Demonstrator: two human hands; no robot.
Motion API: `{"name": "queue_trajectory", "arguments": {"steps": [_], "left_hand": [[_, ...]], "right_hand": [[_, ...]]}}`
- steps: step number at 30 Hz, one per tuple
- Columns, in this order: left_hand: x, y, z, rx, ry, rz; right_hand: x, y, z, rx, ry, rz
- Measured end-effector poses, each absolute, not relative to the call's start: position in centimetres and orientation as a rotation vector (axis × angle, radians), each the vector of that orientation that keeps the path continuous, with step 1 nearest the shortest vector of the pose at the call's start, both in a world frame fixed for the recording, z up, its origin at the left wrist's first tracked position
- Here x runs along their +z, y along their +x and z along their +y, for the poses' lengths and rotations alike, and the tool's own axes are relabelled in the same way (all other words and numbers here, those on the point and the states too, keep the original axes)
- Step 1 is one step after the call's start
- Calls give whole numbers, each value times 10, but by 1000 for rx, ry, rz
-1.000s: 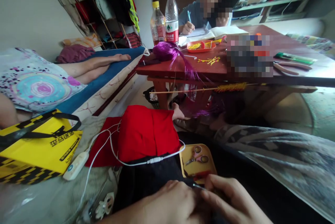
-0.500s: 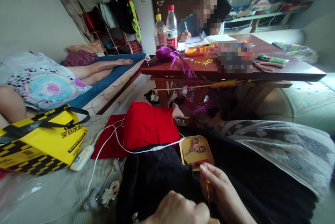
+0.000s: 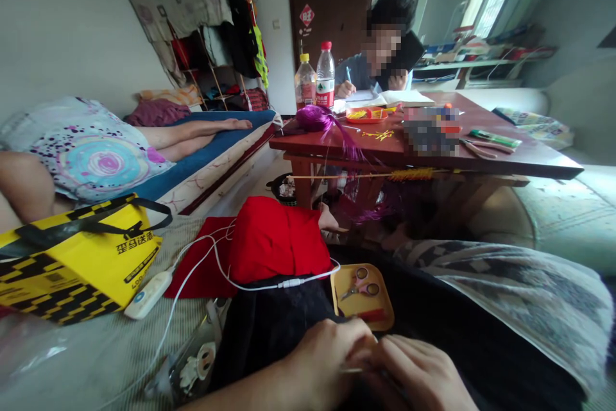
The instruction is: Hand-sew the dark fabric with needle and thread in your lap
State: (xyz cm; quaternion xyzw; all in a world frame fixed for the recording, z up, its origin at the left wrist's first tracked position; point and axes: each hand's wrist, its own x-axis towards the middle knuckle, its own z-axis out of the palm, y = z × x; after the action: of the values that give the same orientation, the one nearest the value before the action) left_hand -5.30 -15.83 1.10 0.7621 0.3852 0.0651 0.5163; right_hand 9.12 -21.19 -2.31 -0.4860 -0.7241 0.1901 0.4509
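My left hand [image 3: 322, 360] and my right hand [image 3: 416, 376] meet low in the frame over my dark lap. Both are closed in a pinch on a thin pale stick or needle-like piece [image 3: 351, 370] between the fingertips. Just beyond them a small yellow tray [image 3: 382, 315] lies on the black cloth and holds pink-handled scissors [image 3: 360, 284] and a red item. A red cushion [image 3: 276, 238] with a white cable [image 3: 269, 286] across it sits further ahead.
A low red table [image 3: 529, 158] stands ahead with bottles [image 3: 325, 75], purple fibre [image 3: 315, 118], an orange tray and tools; a person writes behind it. Another person lies on a blue mat at left. A yellow bag [image 3: 72, 257] sits at left, a patterned blanket at right.
The view has tilted up. My right hand dropped back from its raised position near the yellow tray and rejoined the left hand in a pinch.
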Motion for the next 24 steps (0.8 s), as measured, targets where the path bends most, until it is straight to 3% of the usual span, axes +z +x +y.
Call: {"name": "queue_trajectory", "arguments": {"steps": [3, 7, 24], "left_hand": [[19, -54, -166, -202, 2224, 759], [16, -50, -178, -332, 2331, 829], [14, -45, -193, -205, 2566, 974]], "right_hand": [[-16, 94, -208, 971, -1312, -1677], [-23, 87, -205, 1536, -1189, -1078], [-52, 75, -201, 1623, -1015, -718]]}}
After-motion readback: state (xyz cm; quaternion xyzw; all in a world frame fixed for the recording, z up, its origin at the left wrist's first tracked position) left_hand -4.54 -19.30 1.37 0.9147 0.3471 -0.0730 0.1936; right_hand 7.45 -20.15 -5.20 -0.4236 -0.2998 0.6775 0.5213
